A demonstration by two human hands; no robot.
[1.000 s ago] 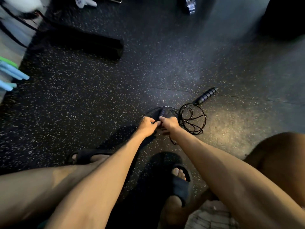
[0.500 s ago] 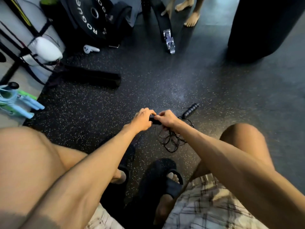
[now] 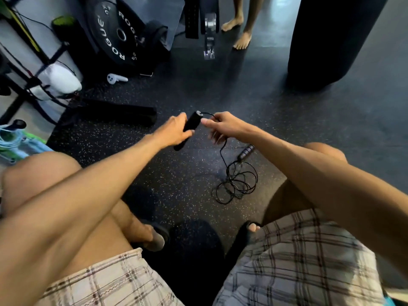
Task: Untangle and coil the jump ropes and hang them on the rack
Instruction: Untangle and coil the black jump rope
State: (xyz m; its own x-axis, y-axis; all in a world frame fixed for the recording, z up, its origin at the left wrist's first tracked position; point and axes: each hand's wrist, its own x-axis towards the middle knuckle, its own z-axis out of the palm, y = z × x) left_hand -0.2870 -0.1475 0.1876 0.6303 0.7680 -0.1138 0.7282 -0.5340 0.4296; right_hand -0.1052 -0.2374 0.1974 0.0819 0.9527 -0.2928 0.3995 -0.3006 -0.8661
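Note:
My left hand (image 3: 174,130) grips a black jump rope handle (image 3: 191,124), lifted off the floor and pointing up and away. My right hand (image 3: 225,127) pinches the thin black cord just where it leaves the handle's tip. From my right hand the cord drops to a loose tangle of loops (image 3: 237,184) on the rubber floor. The second black handle (image 3: 246,151) lies on the floor just beyond the tangle. A light blue and green jump rope (image 3: 13,140) lies bundled at the far left.
A black weight plate (image 3: 114,34) leans at the back left beside a black rack frame (image 3: 24,69) holding a white pad. A black bar (image 3: 123,112) and a white controller (image 3: 116,78) lie on the floor. A heavy bag (image 3: 331,38) stands back right. Another person's bare feet (image 3: 239,32) are behind.
My hands have lifted the black handle off the floor and moved apart; the cord now trails from my right hand to the tangle. The view has tilted up.

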